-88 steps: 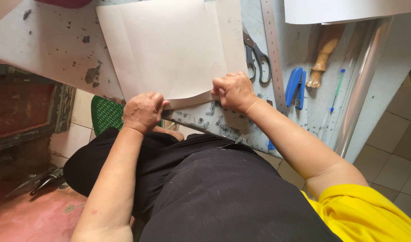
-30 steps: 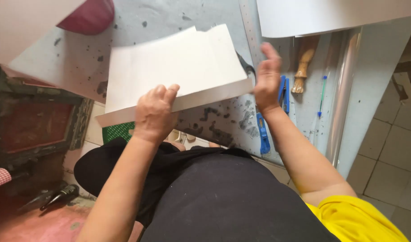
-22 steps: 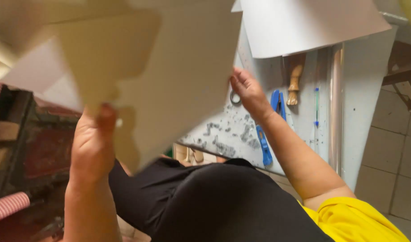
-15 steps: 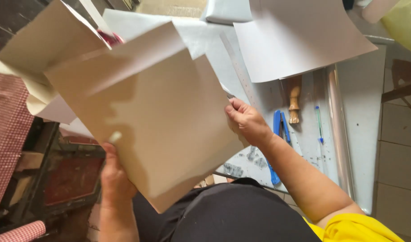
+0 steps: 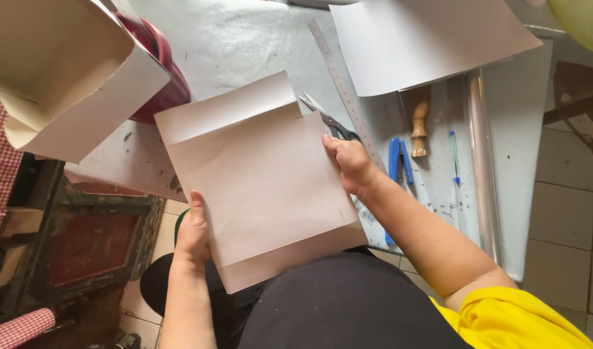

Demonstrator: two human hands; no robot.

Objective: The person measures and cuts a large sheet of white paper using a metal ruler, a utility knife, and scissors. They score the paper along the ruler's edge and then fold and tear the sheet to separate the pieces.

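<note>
I hold a pale cardboard sheet [image 5: 261, 184] with folded strips along its far and near edges, tilted over my lap and the table's near edge. My left hand [image 5: 193, 232] grips its left edge, thumb on top. My right hand [image 5: 347, 161] grips its right edge. Black-handled scissors [image 5: 328, 119] lie on the table just beyond my right hand, partly hidden by the sheet.
A grey stained table [image 5: 244, 45] carries a metal ruler [image 5: 348, 97], a white sheet [image 5: 425, 39], a wooden-handled tool [image 5: 419, 126], a blue clip [image 5: 400, 161], a pen [image 5: 455, 158] and a shiny tube [image 5: 484, 168]. An open cardboard box [image 5: 63, 71] and a dark red bowl [image 5: 160, 71] stand at the left.
The sheet was lifted off the table, swung up and turned over. It now rests lower, held flat between both hands, with my right hand back on its right edge.
</note>
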